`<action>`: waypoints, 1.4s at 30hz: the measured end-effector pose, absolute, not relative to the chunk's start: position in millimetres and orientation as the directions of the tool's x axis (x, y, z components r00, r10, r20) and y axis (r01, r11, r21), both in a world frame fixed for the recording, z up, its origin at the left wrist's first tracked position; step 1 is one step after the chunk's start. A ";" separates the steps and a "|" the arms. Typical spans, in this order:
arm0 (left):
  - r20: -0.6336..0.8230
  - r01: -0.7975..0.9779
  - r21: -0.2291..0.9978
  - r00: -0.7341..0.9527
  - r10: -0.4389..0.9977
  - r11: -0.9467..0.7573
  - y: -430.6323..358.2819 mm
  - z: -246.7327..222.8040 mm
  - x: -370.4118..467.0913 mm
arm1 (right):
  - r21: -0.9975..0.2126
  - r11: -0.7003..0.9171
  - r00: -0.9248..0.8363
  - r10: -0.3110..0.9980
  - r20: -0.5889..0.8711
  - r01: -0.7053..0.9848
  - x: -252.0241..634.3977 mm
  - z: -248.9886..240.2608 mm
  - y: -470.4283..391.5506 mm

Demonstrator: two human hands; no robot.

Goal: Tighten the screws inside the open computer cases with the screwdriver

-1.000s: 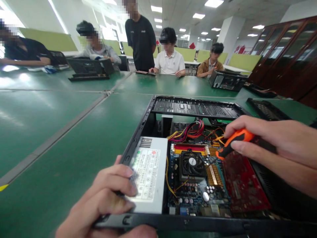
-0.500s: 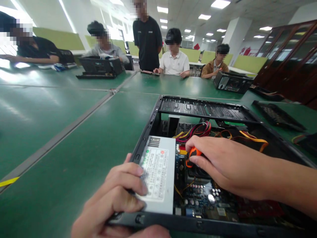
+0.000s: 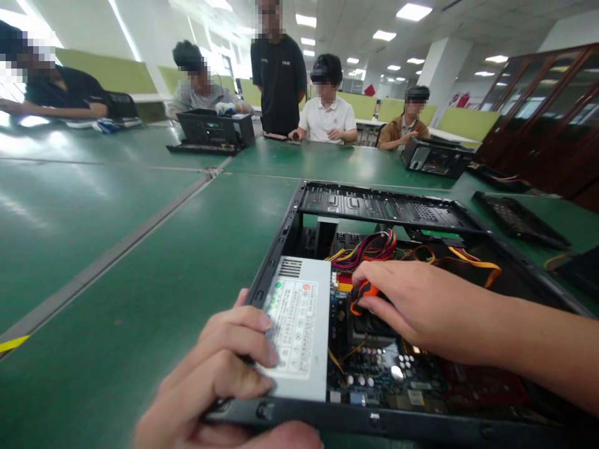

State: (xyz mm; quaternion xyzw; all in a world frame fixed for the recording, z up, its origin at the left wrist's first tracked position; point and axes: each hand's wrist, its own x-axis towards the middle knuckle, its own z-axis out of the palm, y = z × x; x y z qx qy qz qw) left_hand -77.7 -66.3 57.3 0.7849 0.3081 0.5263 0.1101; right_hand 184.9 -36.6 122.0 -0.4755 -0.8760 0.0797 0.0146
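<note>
An open black computer case [image 3: 374,416] lies on the green table, its inside facing up. My left hand [image 3: 224,368] is wrapped round the near left corner of the case, fingertips resting on the silver power supply [image 3: 299,337]. Inside the case, my right hand [image 3: 416,305] is closed on an orange and black screwdriver [image 3: 364,295]. The tool's handle shows between thumb and fingers; its tip is hidden. It stands over the cooling fan [image 3: 374,324] on the motherboard [image 3: 374,368]. Bundled coloured cables [image 3: 374,245] lie just beyond the hand.
A black panel [image 3: 519,218] lies right of the case on the green table [image 3: 140,262]. Across the table, several people work; two other computer cases stand there, one far left [image 3: 215,132], one far right [image 3: 437,157]. A person in black [image 3: 279,81] stands behind.
My hands keep almost the same places, with the right still on the screwdriver. Across the table, the far left case has shifted to the right and turned.
</note>
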 end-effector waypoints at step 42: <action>0.766 0.327 0.537 0.197 0.612 -0.777 -70.4 57.1 -70.3 | -0.372 0.441 -0.343 0.890 0.301 0.817 257.0 152.9 -57.1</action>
